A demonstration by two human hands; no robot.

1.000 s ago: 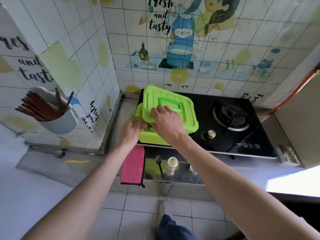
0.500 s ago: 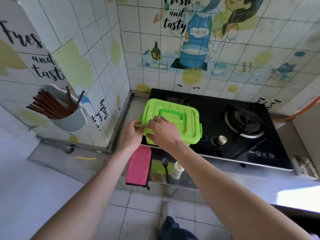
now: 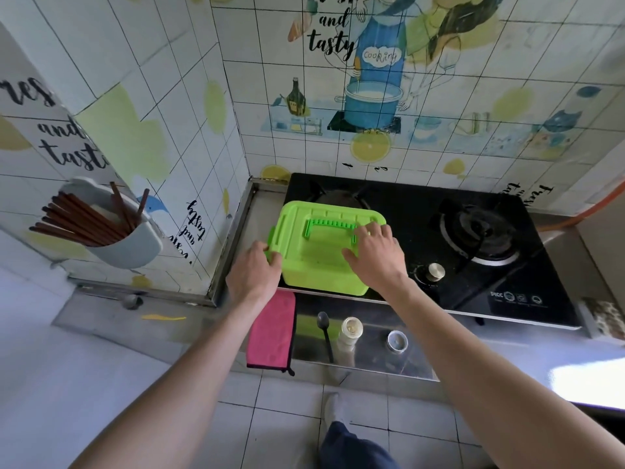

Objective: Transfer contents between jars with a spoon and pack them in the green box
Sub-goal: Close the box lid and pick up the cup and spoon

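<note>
The left grip (image 3: 253, 270) grasps the box (image 3: 321, 262) at its left end, fingers curled round the clip there (the thumb's place is hidden behind the hand). The right grip (image 3: 378, 252) is released: it lies flat on the lid, fingers (image 3: 372, 228) spread and fairly straight, their tips at the right end of the handle (image 3: 329, 226), which stands up from the lid. The box is green, its lid on, and it sits on the left half of the black hob (image 3: 473, 292), over the left burner and close to the hob's front left corner. On the hob's right half are the other burner (image 3: 480, 235) and, nearer the front edge, a round knob (image 3: 435, 270). In front of the hob runs the steel desk (image 3: 372, 360). On it, near the front edge, lie a dark spoon (image 3: 325, 333), bowl away from the person, and just right of it an open jar (image 3: 351, 330) with something pale inside; a small silvery round piece (image 3: 397, 340) stands a little further right (jar or cap, hard to tell). A pink cloth (image 3: 270, 333) hangs over the desk's front edge, below the left grip. On the tiled wall to the left a pale holder (image 3: 135, 245) carries dark chopsticks (image 3: 81, 218).
</note>
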